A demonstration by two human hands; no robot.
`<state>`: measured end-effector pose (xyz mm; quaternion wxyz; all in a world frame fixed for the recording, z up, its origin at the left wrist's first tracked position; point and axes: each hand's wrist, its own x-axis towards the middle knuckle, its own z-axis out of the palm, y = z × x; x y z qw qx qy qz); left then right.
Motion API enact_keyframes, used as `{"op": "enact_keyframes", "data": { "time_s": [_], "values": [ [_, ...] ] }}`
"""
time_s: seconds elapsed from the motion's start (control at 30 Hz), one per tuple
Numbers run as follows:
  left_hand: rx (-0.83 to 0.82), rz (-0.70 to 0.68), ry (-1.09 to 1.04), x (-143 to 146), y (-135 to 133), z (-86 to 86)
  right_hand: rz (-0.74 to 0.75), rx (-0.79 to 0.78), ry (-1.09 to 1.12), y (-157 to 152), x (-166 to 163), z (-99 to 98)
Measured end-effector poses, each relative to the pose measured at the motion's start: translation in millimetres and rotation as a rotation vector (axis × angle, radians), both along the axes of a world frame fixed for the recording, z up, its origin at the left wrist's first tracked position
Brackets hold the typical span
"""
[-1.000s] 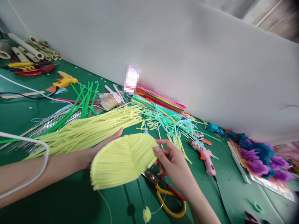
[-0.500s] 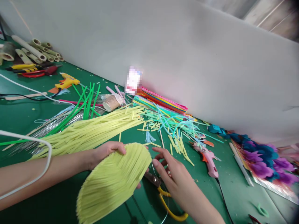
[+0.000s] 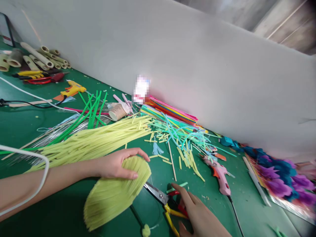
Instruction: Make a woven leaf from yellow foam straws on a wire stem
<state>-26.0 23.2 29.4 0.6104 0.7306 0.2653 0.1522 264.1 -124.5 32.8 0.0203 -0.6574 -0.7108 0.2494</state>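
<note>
My left hand (image 3: 120, 166) is closed on a yellow-green leaf-shaped piece (image 3: 116, 194) made of fuzzy strips side by side, with the thumb on its face and the index finger along its upper edge. Just right of it, scissors with yellow handles (image 3: 161, 198) lie on the table, blades pointing at the piece. My right hand (image 3: 197, 210) has its fingers curled round a red-handled tool (image 3: 182, 210) over the scissors' handles; the tool's working end is mostly hidden. A short mint strip (image 3: 177, 187) lies by my right fingertips. Below sits a small fuzzy yellow-green ball (image 3: 146, 230).
Yellow fuzzy stems (image 3: 98, 135) lie behind my left arm, with cut bits nearby. A pink glue gun (image 3: 221, 176) is at right, purple flowers (image 3: 276, 184) beyond it. At left are a yellow glue gun (image 3: 72, 88), bamboo pieces (image 3: 46, 59) and a white cable (image 3: 45, 168).
My right hand has moved down, away from the leaf-shaped piece, to the red-handled tool. My left thumb now lies across the front of the piece. More of the scissors shows.
</note>
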Motion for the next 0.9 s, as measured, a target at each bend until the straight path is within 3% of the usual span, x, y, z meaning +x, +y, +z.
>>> {"op": "enact_keyframes", "data": {
  "time_s": [0.17, 0.4, 0.6, 0.9],
  "values": [
    [0.319, -0.033, 0.14, 3.1, 2.2, 0.4, -0.045, 0.011, 0.032, 5.2, -1.9, 1.2],
    [0.546, -0.084, 0.228, 12.4, -16.0, -8.1, -0.098, 0.038, 0.127, 11.9, -11.4, 7.7],
    [0.583, -0.005, 0.124, 9.1, -18.9, -17.3, -0.246, 0.15, 0.208, 21.4, -13.1, 2.6],
    [0.571, 0.067, 0.104, 5.4, -15.3, -21.3, -0.333, 0.323, 0.243, 22.8, 14.3, -30.6]
  ]
}}
